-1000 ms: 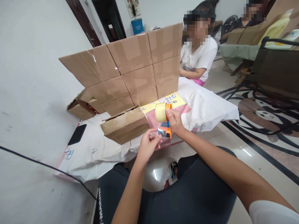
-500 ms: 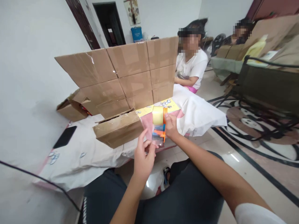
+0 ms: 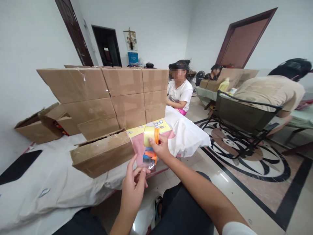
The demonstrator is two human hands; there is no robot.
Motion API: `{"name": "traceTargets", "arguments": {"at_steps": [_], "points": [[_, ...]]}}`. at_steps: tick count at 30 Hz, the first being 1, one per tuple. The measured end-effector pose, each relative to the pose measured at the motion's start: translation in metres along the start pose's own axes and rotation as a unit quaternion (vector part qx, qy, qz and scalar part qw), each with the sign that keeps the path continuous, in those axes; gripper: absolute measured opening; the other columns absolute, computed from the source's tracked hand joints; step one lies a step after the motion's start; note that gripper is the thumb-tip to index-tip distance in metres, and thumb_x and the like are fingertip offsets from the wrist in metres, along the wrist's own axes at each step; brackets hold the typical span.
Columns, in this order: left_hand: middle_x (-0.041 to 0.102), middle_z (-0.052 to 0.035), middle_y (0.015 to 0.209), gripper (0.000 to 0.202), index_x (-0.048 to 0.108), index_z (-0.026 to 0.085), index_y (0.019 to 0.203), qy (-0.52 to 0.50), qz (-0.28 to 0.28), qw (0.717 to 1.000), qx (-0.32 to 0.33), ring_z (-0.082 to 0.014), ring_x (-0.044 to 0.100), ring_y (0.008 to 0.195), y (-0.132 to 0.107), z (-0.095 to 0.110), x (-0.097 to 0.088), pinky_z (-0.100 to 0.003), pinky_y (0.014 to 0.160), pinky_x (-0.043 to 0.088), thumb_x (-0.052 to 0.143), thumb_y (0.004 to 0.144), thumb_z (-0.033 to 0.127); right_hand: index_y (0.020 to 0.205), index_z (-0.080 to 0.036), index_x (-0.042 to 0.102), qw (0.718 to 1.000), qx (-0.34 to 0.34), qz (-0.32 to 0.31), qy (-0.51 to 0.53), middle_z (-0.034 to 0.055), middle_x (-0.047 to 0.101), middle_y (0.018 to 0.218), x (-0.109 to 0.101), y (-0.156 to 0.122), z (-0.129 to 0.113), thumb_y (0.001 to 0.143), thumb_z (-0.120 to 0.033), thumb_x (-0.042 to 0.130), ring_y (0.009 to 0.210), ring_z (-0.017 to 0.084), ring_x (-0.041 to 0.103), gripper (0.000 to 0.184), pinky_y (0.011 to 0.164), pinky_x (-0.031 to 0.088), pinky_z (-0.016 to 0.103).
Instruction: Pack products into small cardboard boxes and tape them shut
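My right hand (image 3: 160,147) grips an orange and blue tape dispenser (image 3: 156,133) loaded with a roll of yellowish packing tape (image 3: 148,135). A clear loose end of tape (image 3: 149,164) hangs from the dispenser's lower side. Thumb and finger of my left hand (image 3: 134,182) pinch that end, while its index finger points upward. To the left of both hands, a closed-looking cardboard box (image 3: 102,153) lies on the cloth-covered table, a seam gaping along its top edge.
A stack of taped cardboard boxes (image 3: 127,98) rises behind. An open box (image 3: 36,127) and a dark flat object (image 3: 19,166) lie at left. One person (image 3: 179,89) sits beyond the stack; another leans over by a folding chair (image 3: 244,111). White cloth (image 3: 188,130) drapes the table's right end.
My view has turned right and up, so the boxes and hands appear further left and lower. A person by the chair is now more visible. Both hands keep hold of the dispenser and tape end.
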State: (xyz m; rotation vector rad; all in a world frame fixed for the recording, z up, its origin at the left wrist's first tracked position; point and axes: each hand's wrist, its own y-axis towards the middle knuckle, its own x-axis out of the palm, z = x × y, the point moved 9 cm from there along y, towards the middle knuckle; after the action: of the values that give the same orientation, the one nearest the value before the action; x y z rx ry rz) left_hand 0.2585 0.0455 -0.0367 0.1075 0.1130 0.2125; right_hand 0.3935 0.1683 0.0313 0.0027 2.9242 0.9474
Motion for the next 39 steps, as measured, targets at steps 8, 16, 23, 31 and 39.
{"name": "traceTargets", "arguments": {"at_steps": [8,16,23,31,39], "points": [[0.072,-0.0045,0.091,0.064,0.032,0.024,0.149,-0.004,0.000,1.000,0.004,-0.0110,0.053,0.049,-0.001,0.001,0.000,-0.027,0.054,0.048,0.054,0.093,0.046,0.069,-0.019,0.051,0.998,0.004,-0.030,0.060,-0.0004,0.047,0.064,0.007,-0.003,0.005,0.086,-0.041,0.048,0.059,0.013,0.042,0.028,0.055,0.035,0.027],[0.071,-0.0032,0.090,0.062,0.035,0.025,0.146,-0.027,0.001,1.000,0.002,-0.0109,0.053,0.050,-0.002,0.000,0.003,-0.027,0.055,0.048,0.055,0.092,0.046,0.068,-0.021,0.047,0.998,0.001,-0.040,0.038,-0.0015,0.041,0.062,0.007,-0.003,0.006,0.086,-0.042,0.047,0.061,0.015,0.042,0.028,0.055,0.035,0.027],[0.067,0.0015,0.075,0.068,0.044,0.021,0.135,-0.076,0.033,0.996,-0.031,-0.0103,0.049,0.048,0.002,-0.005,0.004,-0.024,0.050,0.044,0.070,0.081,0.052,0.063,-0.021,0.043,0.999,-0.010,-0.020,0.023,-0.0026,0.038,0.061,0.003,0.000,0.003,0.086,-0.050,0.050,0.057,0.012,0.037,0.038,0.054,0.033,0.027],[0.068,-0.0001,0.062,0.044,0.056,0.019,0.087,-0.130,0.034,0.989,-0.062,-0.0107,0.052,0.047,0.012,-0.029,0.008,-0.021,0.046,0.041,0.079,0.070,0.054,0.063,-0.021,0.042,0.999,-0.014,-0.016,0.045,-0.0028,0.035,0.060,0.006,-0.005,-0.001,0.089,-0.051,0.047,0.057,0.013,0.036,0.040,0.053,0.031,0.027],[0.072,-0.0054,0.067,0.042,0.070,0.015,0.083,-0.104,0.007,0.992,-0.070,-0.0118,0.051,0.046,0.018,-0.034,0.007,-0.025,0.048,0.044,0.078,0.069,0.054,0.063,-0.021,0.043,0.999,-0.011,-0.016,0.041,-0.0021,0.036,0.059,0.007,-0.007,-0.002,0.089,-0.055,0.045,0.057,0.013,0.037,0.043,0.052,0.030,0.028]]}}
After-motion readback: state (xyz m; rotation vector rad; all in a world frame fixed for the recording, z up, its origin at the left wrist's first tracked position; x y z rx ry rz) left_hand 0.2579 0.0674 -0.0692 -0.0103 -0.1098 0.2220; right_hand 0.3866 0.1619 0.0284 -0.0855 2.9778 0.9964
